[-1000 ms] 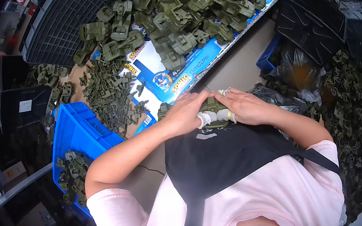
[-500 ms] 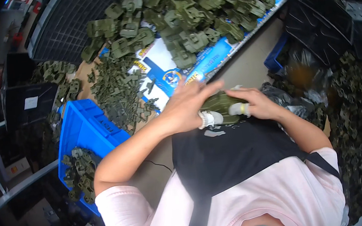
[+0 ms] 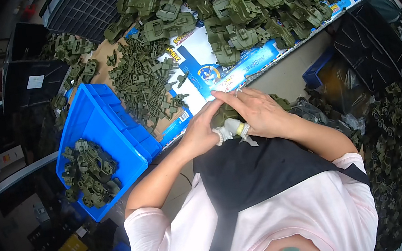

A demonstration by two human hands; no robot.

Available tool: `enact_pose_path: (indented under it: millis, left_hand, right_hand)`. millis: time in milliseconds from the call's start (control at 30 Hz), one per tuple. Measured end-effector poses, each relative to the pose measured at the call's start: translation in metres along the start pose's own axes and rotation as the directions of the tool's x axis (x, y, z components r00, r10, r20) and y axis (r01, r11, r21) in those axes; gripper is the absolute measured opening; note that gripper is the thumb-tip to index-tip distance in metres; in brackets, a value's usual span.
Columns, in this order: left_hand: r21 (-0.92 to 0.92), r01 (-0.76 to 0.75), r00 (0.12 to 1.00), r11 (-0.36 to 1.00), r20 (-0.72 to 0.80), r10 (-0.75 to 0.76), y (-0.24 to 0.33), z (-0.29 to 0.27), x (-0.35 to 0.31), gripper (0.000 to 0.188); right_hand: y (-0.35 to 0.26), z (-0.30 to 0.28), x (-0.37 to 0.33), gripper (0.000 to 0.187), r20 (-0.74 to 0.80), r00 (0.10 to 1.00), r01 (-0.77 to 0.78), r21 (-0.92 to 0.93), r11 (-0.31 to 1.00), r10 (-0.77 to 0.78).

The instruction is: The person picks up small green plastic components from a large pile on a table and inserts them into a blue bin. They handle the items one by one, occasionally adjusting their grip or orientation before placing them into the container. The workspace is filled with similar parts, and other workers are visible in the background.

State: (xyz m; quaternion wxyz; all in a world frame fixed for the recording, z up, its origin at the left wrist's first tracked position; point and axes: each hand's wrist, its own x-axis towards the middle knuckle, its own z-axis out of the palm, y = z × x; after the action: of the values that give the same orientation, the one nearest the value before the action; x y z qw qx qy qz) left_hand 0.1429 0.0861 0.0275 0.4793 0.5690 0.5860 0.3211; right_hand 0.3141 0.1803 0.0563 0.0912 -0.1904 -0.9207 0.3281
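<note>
This looks like a factory workshop: look-alike green plastic parts (image 3: 266, 5) lie heaped on the desk (image 3: 196, 47), more sit in a blue bin (image 3: 109, 122), a dark crate (image 3: 95, 12) stands by, and the person (image 3: 293, 210) wears a black apron (image 3: 262, 168).

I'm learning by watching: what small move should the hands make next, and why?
Probably ease the right hand aside slightly while the left hand steadies the green part: both hands are on it and hide much of its surface, so this would expose more to check.
</note>
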Motion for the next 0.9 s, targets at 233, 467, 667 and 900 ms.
enact_pose_path:
  millis: [233, 467, 667, 900]
  left_hand:
    - [0.147, -0.04, 0.999, 0.988, -0.004, 0.041, 0.006, -0.01, -0.012, 0.071]
    - [0.108, -0.3, 0.945, 0.948, -0.104, 0.311, 0.013, -0.048, 0.009, 0.08]
    - [-0.491, -0.255, 0.953, 0.833, -0.272, 0.132, -0.008, -0.034, 0.03, 0.091]
    - [-0.164, -0.115, 0.992, 0.98, 0.031, 0.121, 0.008, -0.039, 0.015, 0.057]
  right_hand:
    - [0.023, -0.004, 0.019, 0.083, 0.199, 0.974, 0.017, 0.395, 0.919, -0.104]
    - [0.004, -0.033, 0.024, 0.076, -0.026, 0.999, -0.03, 0.347, 0.937, 0.042]
    - [-0.013, -0.008, 0.027, 0.072, -0.446, 0.883, 0.116, 0.512, 0.851, 0.148]
    - [-0.016, -0.036, 0.001, 0.083, -0.185, 0.982, 0.035, 0.356, 0.934, 0.034]
